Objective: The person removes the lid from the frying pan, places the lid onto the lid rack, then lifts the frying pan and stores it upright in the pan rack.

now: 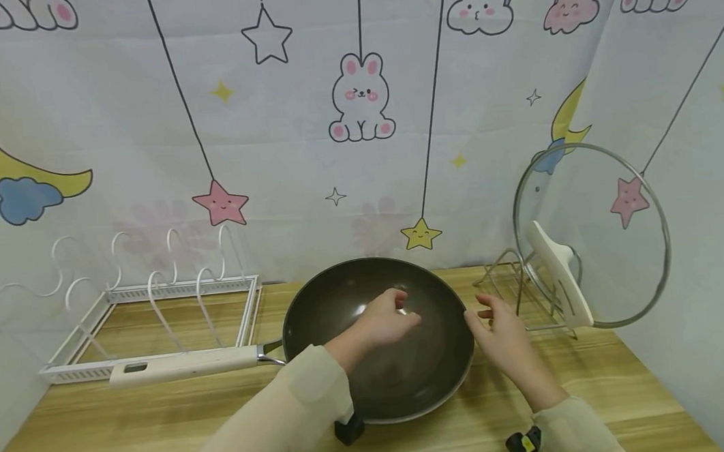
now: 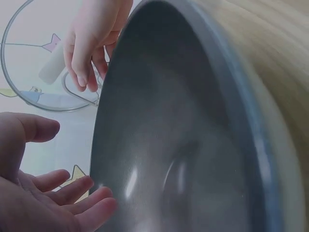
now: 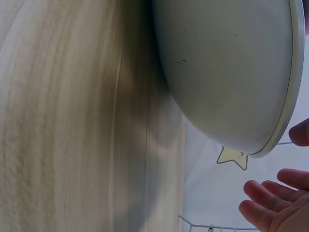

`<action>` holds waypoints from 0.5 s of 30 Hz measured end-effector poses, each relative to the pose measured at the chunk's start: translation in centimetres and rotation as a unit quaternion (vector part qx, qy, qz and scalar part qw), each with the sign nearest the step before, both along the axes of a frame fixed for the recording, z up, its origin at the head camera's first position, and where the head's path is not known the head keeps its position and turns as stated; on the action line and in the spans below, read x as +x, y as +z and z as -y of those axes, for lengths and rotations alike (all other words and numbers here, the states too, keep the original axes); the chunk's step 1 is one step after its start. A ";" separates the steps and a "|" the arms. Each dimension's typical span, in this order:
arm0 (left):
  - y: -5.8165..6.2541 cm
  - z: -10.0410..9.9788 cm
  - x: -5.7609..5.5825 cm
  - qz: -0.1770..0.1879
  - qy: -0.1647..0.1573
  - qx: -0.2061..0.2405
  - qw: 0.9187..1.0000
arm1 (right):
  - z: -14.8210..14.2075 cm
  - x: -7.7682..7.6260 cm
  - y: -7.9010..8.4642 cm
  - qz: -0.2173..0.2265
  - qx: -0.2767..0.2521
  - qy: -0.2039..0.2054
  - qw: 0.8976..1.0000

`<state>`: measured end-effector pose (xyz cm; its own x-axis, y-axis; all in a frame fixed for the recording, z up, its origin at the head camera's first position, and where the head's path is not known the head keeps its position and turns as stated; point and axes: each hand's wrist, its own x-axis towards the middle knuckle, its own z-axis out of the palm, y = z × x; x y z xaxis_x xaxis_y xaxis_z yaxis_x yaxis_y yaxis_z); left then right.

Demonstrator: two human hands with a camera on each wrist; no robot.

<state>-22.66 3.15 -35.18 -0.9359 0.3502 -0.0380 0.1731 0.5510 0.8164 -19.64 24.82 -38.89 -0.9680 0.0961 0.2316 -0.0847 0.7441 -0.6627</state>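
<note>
A dark-lined wok (image 1: 430,359) with a cream handle (image 1: 185,365) pointing left sits on the wood-grain table. My left hand (image 1: 384,318) hovers over its interior with relaxed, slightly bent fingers and holds nothing. In the left wrist view, the left fingers (image 2: 72,193) are spread near the rim. At the wok's right side is my right hand (image 1: 501,333), its thumb close to the rim in the head view. The right wrist view shows the wok's pale outer wall (image 3: 227,63), with my right fingers (image 3: 270,203) loosely extended and nothing between them.
A glass lid (image 1: 615,254) with a cream grip (image 1: 561,277) leans upright in a wire stand (image 1: 493,274) at the right. On the left is a white wire rack (image 1: 75,374) with curved hoops. A cartoon-printed cloth (image 1: 309,160) hangs behind the table (image 1: 103,437).
</note>
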 end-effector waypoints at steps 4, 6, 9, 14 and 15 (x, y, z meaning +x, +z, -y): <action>-0.1 0.6 -0.1 0.001 0.000 -0.010 1.000 | 0.2 0.0 0.0 0.007 -0.011 0.004 1.000; -0.2 0.9 -0.2 0.005 -0.003 -0.014 1.000 | 0.3 -0.1 0.0 0.008 -0.014 0.005 1.000; -0.5 1.3 -0.2 0.004 -0.007 -0.023 1.000 | 0.4 -0.2 -0.2 0.009 -0.019 0.008 1.000; -0.9 2.0 -0.2 -0.003 -0.008 -0.025 1.000 | 0.6 -0.2 -0.4 0.020 -0.030 0.011 0.999; -1.0 2.2 -0.1 -0.002 -0.008 -0.024 1.000 | 0.7 -0.2 -0.3 0.022 -0.032 0.012 0.999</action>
<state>-22.79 0.96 -36.17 -0.9303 0.3633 -0.0505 0.1863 0.5867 0.7880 -19.79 24.13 -39.24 -0.9794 0.0871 0.1819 -0.0704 0.6977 -0.7129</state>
